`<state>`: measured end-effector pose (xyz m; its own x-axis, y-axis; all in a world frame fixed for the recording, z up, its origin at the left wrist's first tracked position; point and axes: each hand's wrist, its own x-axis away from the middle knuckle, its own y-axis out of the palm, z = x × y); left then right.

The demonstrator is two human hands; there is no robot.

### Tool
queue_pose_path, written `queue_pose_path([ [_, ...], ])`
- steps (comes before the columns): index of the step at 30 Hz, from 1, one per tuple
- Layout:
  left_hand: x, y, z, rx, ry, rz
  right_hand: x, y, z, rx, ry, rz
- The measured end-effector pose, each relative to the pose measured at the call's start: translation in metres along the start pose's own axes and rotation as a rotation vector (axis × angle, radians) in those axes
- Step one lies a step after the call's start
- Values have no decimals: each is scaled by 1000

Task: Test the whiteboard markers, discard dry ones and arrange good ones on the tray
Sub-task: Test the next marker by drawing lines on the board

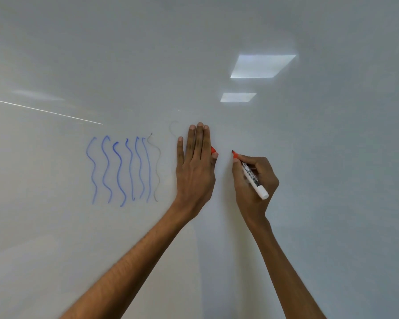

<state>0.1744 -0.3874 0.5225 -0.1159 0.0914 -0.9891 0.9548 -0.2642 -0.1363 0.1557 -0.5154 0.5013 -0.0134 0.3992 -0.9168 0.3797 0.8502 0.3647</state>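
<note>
Right hand (pixel 244 192) grips marker (pixel 253 179), tip up-left touching whiteboard (pixel 320 157), just right of my flat left hand (pixel 195 171) pinching cap (pixel 213 149)

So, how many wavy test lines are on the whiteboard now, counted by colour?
Blue wavy lines: 6
Faint grey wavy lines: 2, one partly hidden by the left hand
Total: 8

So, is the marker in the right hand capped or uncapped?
Uncapped: the red marker shows its bare tip; a red cap peeks from under the left hand.
</note>
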Motion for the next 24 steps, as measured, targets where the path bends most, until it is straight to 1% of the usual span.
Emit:
queue_pose_path([
  [2, 1, -2, 0, -1, 10, -14, 8, -3, -1, 7, -14, -61],
  [6, 2, -6, -1, 12, 31, -39, 15, -9, 2, -20, 24, -29],
  [9, 3, -7, -4, 5, 58, -53, 26, -11, -1, 20, -1, -81],
  [12, 4, -8, -5, 2, 59, -62, 29, -12, -1, 14, 43, -29],
  [15, 4, -10, -4, 12, 52, -81, 17, -8, -7, -51, 75, -28],
  [19, 5, -9, -4, 23, 42, -83, -27, 3, -9, -138, 165, 137],
  [20, 5, -9, -4, 26, 41, -78, -34, 5, -9, -135, 163, 132],
  [23, 5, -8, -4, 26, 39, -74, -32, 2, -6, -58, 67, 22],
  [24, 5, -8, -4, 22, 40, -77, -28, -3, -3, -70, 102, 49],
])
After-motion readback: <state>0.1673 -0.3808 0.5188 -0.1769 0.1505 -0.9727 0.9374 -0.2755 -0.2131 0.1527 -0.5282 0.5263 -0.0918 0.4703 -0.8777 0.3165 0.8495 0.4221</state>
